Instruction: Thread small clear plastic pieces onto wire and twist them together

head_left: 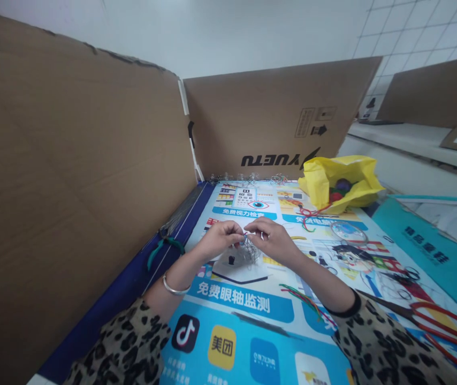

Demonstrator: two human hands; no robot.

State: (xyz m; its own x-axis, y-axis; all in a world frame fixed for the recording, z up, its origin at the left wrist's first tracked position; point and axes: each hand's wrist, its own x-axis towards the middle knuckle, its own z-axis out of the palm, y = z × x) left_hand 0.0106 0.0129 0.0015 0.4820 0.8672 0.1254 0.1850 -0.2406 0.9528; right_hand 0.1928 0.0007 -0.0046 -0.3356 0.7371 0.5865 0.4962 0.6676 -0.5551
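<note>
My left hand point(224, 236) and my right hand point(271, 239) meet over the middle of the printed sheet point(208, 267). Both are closed in a pinch, thumbs and forefingers almost touching. A tangled piece of thin silvery wire point(251, 255) hangs below the fingertips, its upper end between them. Something small and red shows by the left fingers, too small to name. Nearest my right forearm, a bundle of red and green cords point(301, 299) lies on the sheet.
Green-handled pliers point(166, 247) lie at the left. Red-handled scissors point(425, 315) and smaller black scissors point(407, 275) are at the right. A yellow bag point(343, 182) holding yarn balls stands at the back right, near a clear round dish point(349, 233). Cardboard panels point(260, 117) enclose the back and left.
</note>
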